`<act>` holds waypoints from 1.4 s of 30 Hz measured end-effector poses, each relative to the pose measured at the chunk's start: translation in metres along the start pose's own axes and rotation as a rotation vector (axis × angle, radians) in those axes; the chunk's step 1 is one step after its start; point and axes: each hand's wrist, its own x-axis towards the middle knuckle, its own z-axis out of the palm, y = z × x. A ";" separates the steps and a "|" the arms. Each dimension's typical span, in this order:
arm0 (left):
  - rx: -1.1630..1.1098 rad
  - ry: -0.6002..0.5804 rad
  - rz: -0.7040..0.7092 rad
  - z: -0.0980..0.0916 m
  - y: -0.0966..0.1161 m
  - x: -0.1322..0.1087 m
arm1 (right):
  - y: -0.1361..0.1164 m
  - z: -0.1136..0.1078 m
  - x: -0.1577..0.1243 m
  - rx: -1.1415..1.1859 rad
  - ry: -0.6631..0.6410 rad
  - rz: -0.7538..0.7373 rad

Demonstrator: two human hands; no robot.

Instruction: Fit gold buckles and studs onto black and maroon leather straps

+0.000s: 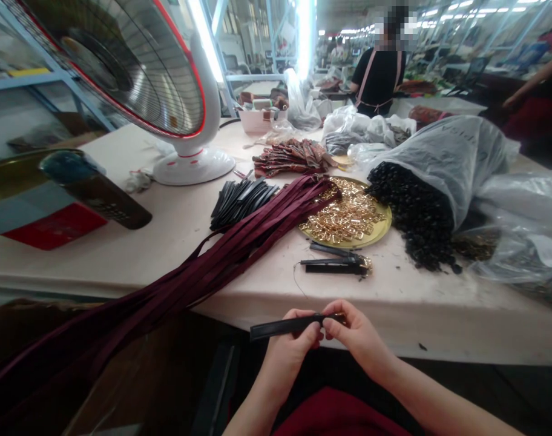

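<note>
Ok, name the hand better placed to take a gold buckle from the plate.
Probably the right hand: it sits nearer the plate and the gold buckles, almost straight below them in the picture. The left hand also grips the black strap, so it could likely hold that alone.

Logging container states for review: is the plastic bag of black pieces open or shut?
Open: the plastic bag lies tipped, its black pieces spilling out onto the table.

White, red-rimmed fan (140, 79) on the table (180, 224), black-clad person (378, 75) farther back
</note>
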 end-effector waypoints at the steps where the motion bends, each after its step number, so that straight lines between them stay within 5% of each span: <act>1: 0.009 0.001 0.001 0.000 0.000 -0.001 | -0.001 -0.002 -0.002 -0.005 -0.036 -0.008; 17: 0.211 -0.149 0.096 0.001 0.001 0.002 | -0.002 -0.015 -0.001 -0.138 -0.127 -0.114; 23: 0.272 -0.067 0.085 -0.002 0.009 0.014 | -0.001 -0.018 0.013 -0.190 -0.109 -0.112; 36: 0.201 -0.092 0.040 0.006 0.002 0.039 | -0.007 -0.029 0.031 -0.560 -0.157 -0.284; 42: 0.250 0.027 -0.019 0.005 0.009 0.049 | -0.017 -0.032 0.037 -0.796 -0.185 -0.380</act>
